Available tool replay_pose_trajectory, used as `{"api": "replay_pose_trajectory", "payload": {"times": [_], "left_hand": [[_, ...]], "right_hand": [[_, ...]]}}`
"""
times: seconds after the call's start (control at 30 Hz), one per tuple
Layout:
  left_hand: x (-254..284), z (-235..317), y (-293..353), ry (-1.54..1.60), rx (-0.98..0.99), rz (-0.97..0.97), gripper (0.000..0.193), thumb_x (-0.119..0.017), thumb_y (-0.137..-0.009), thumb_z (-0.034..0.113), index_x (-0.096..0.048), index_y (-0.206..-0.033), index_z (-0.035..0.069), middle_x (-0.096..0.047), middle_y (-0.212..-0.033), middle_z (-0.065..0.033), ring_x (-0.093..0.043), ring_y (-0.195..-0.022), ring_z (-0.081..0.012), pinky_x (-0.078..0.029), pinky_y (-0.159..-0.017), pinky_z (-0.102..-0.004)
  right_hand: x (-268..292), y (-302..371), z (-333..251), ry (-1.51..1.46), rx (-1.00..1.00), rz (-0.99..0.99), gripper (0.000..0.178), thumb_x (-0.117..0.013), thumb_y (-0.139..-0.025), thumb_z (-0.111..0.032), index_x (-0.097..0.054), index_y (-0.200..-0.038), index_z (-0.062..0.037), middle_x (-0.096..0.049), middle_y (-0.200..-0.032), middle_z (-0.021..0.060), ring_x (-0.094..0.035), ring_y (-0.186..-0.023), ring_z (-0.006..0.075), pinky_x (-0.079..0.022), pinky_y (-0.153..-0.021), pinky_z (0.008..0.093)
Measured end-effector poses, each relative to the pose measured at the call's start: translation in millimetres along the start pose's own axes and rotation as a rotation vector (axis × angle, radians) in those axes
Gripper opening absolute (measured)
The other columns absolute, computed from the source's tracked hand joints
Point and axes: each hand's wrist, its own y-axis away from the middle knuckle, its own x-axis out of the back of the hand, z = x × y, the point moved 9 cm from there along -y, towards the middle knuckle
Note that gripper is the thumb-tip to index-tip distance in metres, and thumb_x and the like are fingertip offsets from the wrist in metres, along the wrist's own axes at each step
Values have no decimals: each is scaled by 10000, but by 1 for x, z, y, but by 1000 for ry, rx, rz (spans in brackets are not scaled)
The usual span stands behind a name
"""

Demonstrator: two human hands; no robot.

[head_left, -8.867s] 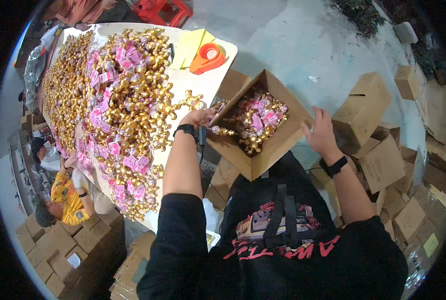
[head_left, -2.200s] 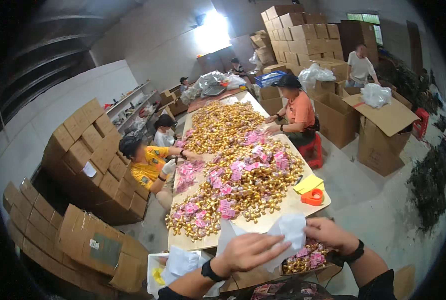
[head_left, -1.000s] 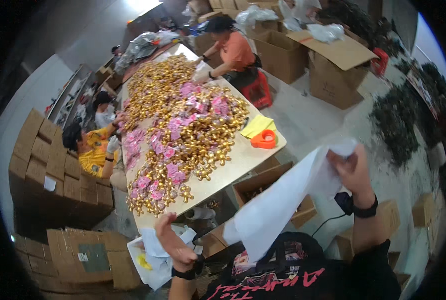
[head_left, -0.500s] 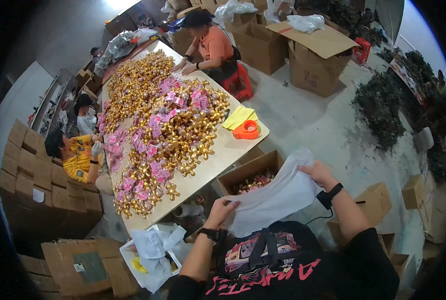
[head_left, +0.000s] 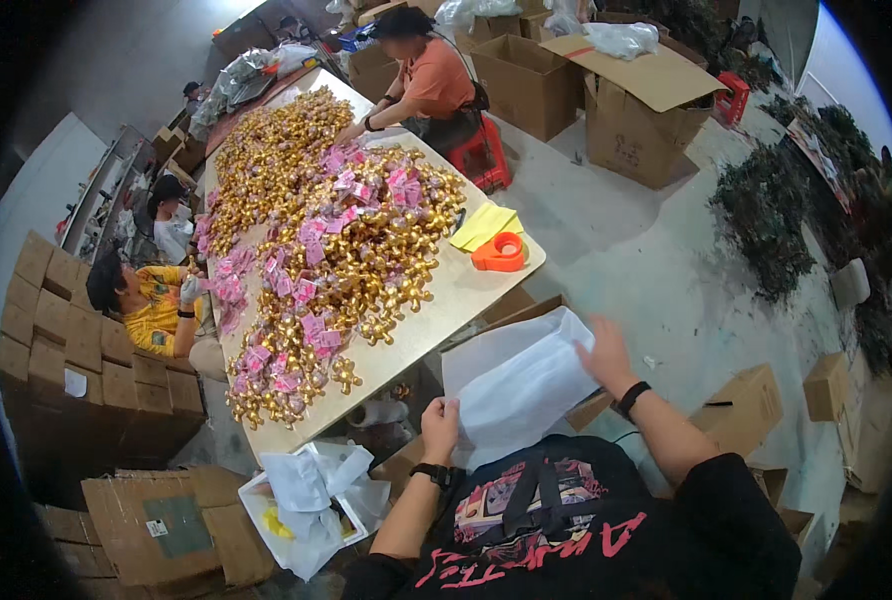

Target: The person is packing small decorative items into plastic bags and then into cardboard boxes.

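Observation:
A thin, translucent white sheet or bag [head_left: 516, 385] spreads before me, with a folded layer showing across it. My left hand [head_left: 440, 428] is closed on its lower left edge, thumb uppermost. At the right edge, my right hand [head_left: 611, 355] has its fingers stretched and slightly blurred, with the thumb over the sheet. Beneath the sheet is an open cardboard box [head_left: 591, 410], its inside mostly hidden. To the left, the table [head_left: 396, 365] bears a large heap of shiny gold balloon-dog-like figures [head_left: 306, 240] mixed with pink cards [head_left: 314, 330].
An orange tape dispenser [head_left: 498, 252] and yellow sheets [head_left: 486, 227] lie at the table's near right corner. A white bin [head_left: 266, 500] with white sheets stands left of me. Two people [head_left: 436, 80] [head_left: 156, 300] sit at the table. Cartons [head_left: 636, 130] stand behind and at left.
The white sheet has come down flatter over the box, hiding the contents seen before. My right hand has shifted slightly left and down, its fingers now stretched. My left hand still grips the edge.

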Motion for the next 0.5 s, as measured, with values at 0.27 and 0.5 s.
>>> {"api": "replay_pose_trajectory", "payload": {"times": [0.27, 0.5], "left_hand": [[-19, 37, -23, -455, -183, 27, 296, -609, -873, 266, -649, -929, -22, -665, -921, -257, -626, -916, -450, -495, -807, -469], [-37, 40, -41, -503, -124, 33, 276, -596, -881, 221, -636, -958, -41, -658, -921, -284, -632, -904, -455, -500, -802, -488]], "right_hand": [[-81, 22, -92, 254, -8, -586, 1208, -680, -713, -694, -121, -1525, 5, -63, -1562, 324, -66, -1440, 514, -209, -1060, 710], [-133, 6, -95, 478, 103, -618, 1203, -686, -698, -701, -145, -1532, -24, -74, -1575, 294, -89, -1453, 470, -240, -1052, 688]]}}
